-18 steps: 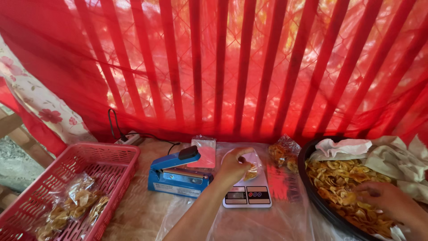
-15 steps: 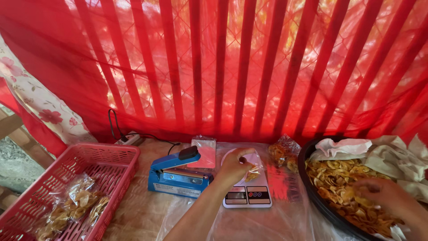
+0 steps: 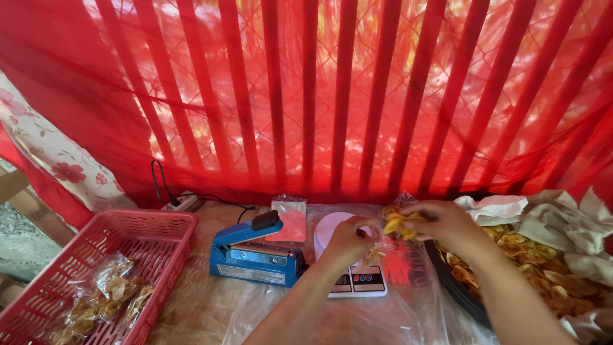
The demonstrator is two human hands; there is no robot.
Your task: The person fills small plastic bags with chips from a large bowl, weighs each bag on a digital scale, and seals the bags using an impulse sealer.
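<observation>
We list, at centre, our left hand (image 3: pixel 348 239), fingers curled and pinching the mouth of a small clear bag (image 3: pixel 377 250) that hangs just above a white kitchen scale (image 3: pixel 348 271).

Just right of it, our right hand (image 3: pixel 440 223), fingers pressed together around a bunch of yellow chips (image 3: pixel 399 223), held at the bag's opening.

To the right, a dark round pan (image 3: pixel 456 287) heaped with more chips, lined with crumpled white paper (image 3: pixel 549 220).

Left of the scale, a blue heat sealer (image 3: pixel 252 255) with a black handle; behind it, a stack of empty clear bags (image 3: pixel 288 217).

At near left, a red plastic basket (image 3: pixel 147 239) holding filled chip packets (image 3: pixel 108 297).

At far left, a power strip (image 3: pixel 182 203) with black cable.

Far side: a red barred grille (image 3: pixel 345 96) behind red netting.
</observation>
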